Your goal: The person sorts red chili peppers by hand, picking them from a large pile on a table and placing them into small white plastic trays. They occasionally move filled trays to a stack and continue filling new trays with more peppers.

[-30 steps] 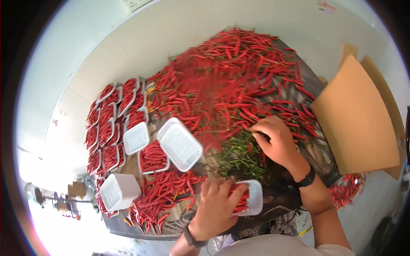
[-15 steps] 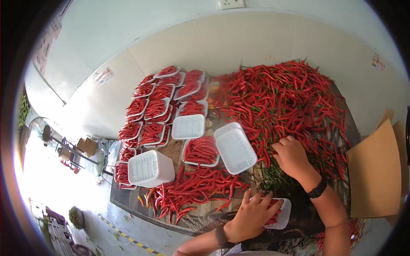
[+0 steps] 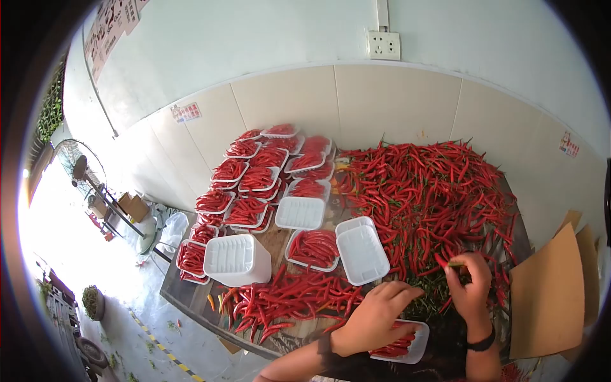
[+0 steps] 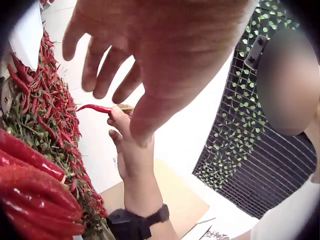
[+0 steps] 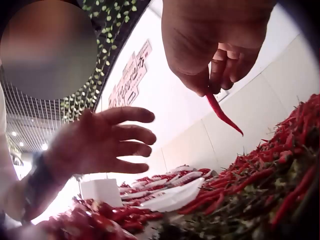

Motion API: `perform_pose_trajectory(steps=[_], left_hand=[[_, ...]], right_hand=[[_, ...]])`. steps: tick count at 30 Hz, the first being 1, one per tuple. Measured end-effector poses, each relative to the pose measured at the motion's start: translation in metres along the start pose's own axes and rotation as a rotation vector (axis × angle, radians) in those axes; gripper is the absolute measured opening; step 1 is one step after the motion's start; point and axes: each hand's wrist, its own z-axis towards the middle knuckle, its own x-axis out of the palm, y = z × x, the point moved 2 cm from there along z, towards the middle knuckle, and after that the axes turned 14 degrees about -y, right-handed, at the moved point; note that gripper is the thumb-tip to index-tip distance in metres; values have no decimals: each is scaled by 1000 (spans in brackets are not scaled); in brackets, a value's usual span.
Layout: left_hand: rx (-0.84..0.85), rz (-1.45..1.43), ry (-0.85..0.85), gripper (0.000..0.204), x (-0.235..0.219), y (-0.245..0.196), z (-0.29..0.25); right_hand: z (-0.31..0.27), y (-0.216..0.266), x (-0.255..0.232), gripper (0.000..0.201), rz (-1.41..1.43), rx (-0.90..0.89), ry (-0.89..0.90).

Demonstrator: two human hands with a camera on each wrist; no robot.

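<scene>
In the head view my right hand (image 3: 471,286) pinches one red chili (image 3: 440,261) between thumb and fingers, above a heap of green stems (image 3: 429,296). That chili (image 5: 222,115) points downward in the right wrist view, its stem end at the fingertips. My left hand (image 3: 379,318) hovers over a small white tray (image 3: 417,347) at the table's front edge, palm down and holding nothing. Red chilies (image 3: 394,349) lie in this tray, partly hidden beneath the hand. Spread, relaxed fingers (image 4: 102,75) show in the left wrist view.
A large chili pile (image 3: 433,197) covers the table's back right. Filled trays (image 3: 258,178) stand in rows at back left. An empty tray (image 3: 363,251), a stack of trays (image 3: 237,260) and loose chilies (image 3: 293,296) lie nearer. Cardboard (image 3: 547,299) stands at right.
The head view has tilted up and turned left. My left hand has lifted off the chilies in the front tray. My right hand has come up from the pile's edge, a chili showing in it.
</scene>
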Motion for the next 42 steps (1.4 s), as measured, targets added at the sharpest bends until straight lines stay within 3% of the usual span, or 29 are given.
perform_pose_trajectory(steps=[1,3,5,6,8,13,18,23,27,30,39,42], left_hand=[[-48,-43,-86,60,-2,0,4],[-79,-108,-144,51,1,1,4],[-45,-16,-210,47,6,5,1],[-28,-30,-227,39,12,8,-1],[-27,-61,-202,35,22,15,-9],[-61,-112,-172,25,27,20,-13],[-57,-143,-86,23,28,23,-15],[-77,-197,-4,23,24,24,-14],[-216,-279,52,18,24,22,-13],[-212,-294,77,23,25,23,-14],[-268,-335,154,20,24,22,-12],[-257,-365,171,17,24,21,-11]], right_hand=[[-7,0,-5,14,99,165,4],[-29,-12,-9,15,163,225,42],[-48,-20,-5,17,473,549,119],[-53,-18,-5,17,478,548,111],[-64,-11,-3,18,509,738,258],[-64,-2,0,17,489,620,283],[-58,-3,-1,18,364,287,284],[-64,-12,3,20,443,431,349],[-65,-12,2,19,490,715,466],[-68,-16,5,18,705,920,549],[-72,-21,8,18,910,1166,645],[-72,-21,8,18,945,1165,667]])
